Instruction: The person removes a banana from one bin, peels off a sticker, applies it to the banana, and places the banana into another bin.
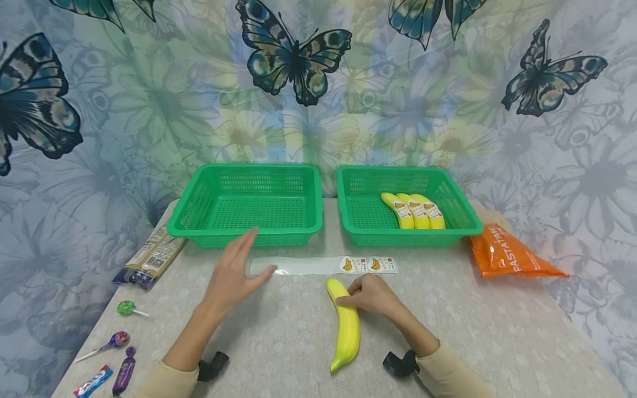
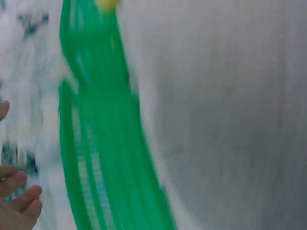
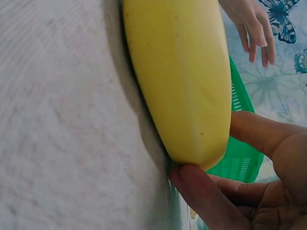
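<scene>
A yellow banana [image 1: 347, 331] lies on the table, its upper end between the thumb and fingers of my right hand [image 1: 370, 294]. In the right wrist view the right hand [image 3: 268, 182] grips that end of the banana [image 3: 182, 81]. My left hand [image 1: 234, 276] is raised with fingers spread and holds nothing, at the left end of a clear label strip [image 1: 303, 266]. Two banana stickers [image 1: 367, 265] sit on the strip's right part. Three bananas with stickers [image 1: 415, 213] lie side by side in the right green basket [image 1: 403, 237]. The left wrist view is blurred.
A second green basket [image 1: 254, 237] stands at the back left. An orange pasta bag [image 1: 512, 251] lies at the right and a gold packet [image 1: 154, 254] at the left. Lollipops [image 1: 126, 308] and wrapped candies [image 1: 124, 371] lie along the left edge.
</scene>
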`<action>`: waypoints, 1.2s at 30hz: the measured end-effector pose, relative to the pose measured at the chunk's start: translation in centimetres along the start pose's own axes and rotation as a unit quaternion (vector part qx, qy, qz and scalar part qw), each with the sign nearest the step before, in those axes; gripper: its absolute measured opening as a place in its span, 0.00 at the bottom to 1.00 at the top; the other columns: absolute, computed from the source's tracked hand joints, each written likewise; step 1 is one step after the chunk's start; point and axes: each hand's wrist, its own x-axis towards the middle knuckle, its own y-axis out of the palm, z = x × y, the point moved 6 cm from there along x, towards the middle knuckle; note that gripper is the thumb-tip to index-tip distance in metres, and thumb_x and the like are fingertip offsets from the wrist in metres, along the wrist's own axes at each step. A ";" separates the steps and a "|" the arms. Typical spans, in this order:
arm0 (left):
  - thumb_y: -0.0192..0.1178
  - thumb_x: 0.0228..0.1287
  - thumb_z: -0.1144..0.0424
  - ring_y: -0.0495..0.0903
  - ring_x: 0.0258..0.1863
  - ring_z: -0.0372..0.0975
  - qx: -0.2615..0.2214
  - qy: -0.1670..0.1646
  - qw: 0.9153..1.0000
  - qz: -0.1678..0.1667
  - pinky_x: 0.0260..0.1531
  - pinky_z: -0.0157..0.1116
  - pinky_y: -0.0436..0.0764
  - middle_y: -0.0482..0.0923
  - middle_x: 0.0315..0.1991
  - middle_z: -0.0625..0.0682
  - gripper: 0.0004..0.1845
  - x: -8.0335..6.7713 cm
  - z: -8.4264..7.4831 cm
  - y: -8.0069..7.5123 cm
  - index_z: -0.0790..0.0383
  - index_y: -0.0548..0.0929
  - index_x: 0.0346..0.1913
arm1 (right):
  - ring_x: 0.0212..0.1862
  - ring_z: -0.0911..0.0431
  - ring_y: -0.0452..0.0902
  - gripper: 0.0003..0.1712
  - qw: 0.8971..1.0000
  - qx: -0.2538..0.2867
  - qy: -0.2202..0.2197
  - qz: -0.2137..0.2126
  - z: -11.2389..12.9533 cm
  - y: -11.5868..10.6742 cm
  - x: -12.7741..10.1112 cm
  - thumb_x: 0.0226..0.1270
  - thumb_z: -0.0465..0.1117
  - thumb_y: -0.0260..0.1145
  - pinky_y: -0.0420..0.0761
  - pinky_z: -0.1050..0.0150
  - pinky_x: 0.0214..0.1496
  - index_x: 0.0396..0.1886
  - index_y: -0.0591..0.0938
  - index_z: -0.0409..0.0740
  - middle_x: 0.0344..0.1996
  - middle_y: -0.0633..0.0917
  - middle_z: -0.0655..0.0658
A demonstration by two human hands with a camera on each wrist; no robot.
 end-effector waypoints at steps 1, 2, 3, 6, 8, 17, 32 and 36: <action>0.67 0.57 0.42 0.72 0.62 0.60 -0.007 0.016 1.000 0.022 0.58 0.59 0.75 0.71 0.66 0.65 0.46 -0.1 -1.0 0.9 0.68 0.65 0.71 | 0.17 0.62 0.64 0.17 1.000 -0.002 -0.002 0.002 0.0 0.0 0.0 0.51 0.55 0.76 0.62 0.70 0.19 0.17 0.85 0.48 0.11 0.74 0.56; 0.66 0.58 0.41 0.72 0.63 0.59 -0.012 0.027 0.998 0.046 0.58 0.58 0.75 0.70 0.67 0.64 0.46 -0.2 -1.9 1.8 0.67 0.65 0.71 | 0.16 0.62 0.62 0.18 1.000 -0.003 -0.003 0.003 0.0 -0.1 0.1 0.51 0.55 0.76 0.60 0.70 0.18 0.15 0.84 0.48 0.10 0.73 0.56; 0.66 0.58 0.41 0.72 0.64 0.57 -0.017 0.032 0.997 0.070 0.59 0.56 0.75 0.70 0.68 0.62 0.46 -0.3 -2.6 2.7 0.66 0.64 0.72 | 0.15 0.62 0.61 0.19 1.000 -0.003 -0.004 0.004 0.0 -0.2 0.1 0.52 0.54 0.76 0.59 0.70 0.18 0.14 0.83 0.48 0.09 0.71 0.56; 0.68 0.56 0.43 0.70 0.67 0.52 -0.022 0.035 0.990 0.132 0.62 0.52 0.75 0.67 0.71 0.57 0.47 -0.4 -3.9 5.0 0.62 0.62 0.74 | 0.15 0.62 0.59 0.21 1.000 -0.006 -0.007 0.005 0.1 -0.4 0.2 0.52 0.54 0.75 0.57 0.70 0.18 0.11 0.80 0.49 0.08 0.69 0.57; 0.68 0.56 0.45 0.68 0.69 0.50 -0.022 0.040 0.985 0.166 0.65 0.50 0.73 0.65 0.72 0.55 0.47 -0.5 -4.4 6.3 0.62 0.62 0.74 | 0.15 0.62 0.60 0.21 1.000 -0.009 -0.004 0.007 0.0 -0.4 0.3 0.52 0.55 0.75 0.58 0.70 0.18 0.11 0.80 0.49 0.08 0.69 0.56; 0.61 0.58 0.37 0.65 0.72 0.49 0.009 0.081 0.963 0.257 0.70 0.47 0.68 0.63 0.73 0.56 0.49 -1.8 -4.7 11.0 0.63 0.60 0.75 | 0.15 0.62 0.67 0.18 1.000 -0.009 -0.008 0.020 -0.1 0.3 0.2 0.52 0.56 0.75 0.64 0.70 0.19 0.16 0.84 0.49 0.09 0.74 0.57; 0.55 0.59 0.31 0.62 0.73 0.51 0.046 0.085 0.940 0.326 0.72 0.45 0.64 0.62 0.74 0.57 0.50 -2.5 -3.3 13.6 0.65 0.61 0.74 | 0.17 0.64 0.70 0.17 1.000 -0.011 -0.016 0.013 0.0 0.1 0.3 0.54 0.56 0.74 0.68 0.71 0.18 0.24 0.88 0.47 0.13 0.80 0.56; 0.54 0.60 0.31 0.59 0.75 0.52 0.033 0.066 0.934 0.349 0.73 0.46 0.62 0.59 0.75 0.59 0.51 -2.7 -3.2 13.7 0.67 0.59 0.74 | 0.19 0.63 0.72 0.19 1.000 -0.014 -0.013 0.011 0.0 0.1 0.2 0.55 0.56 0.73 0.71 0.70 0.20 0.30 0.89 0.44 0.16 0.81 0.55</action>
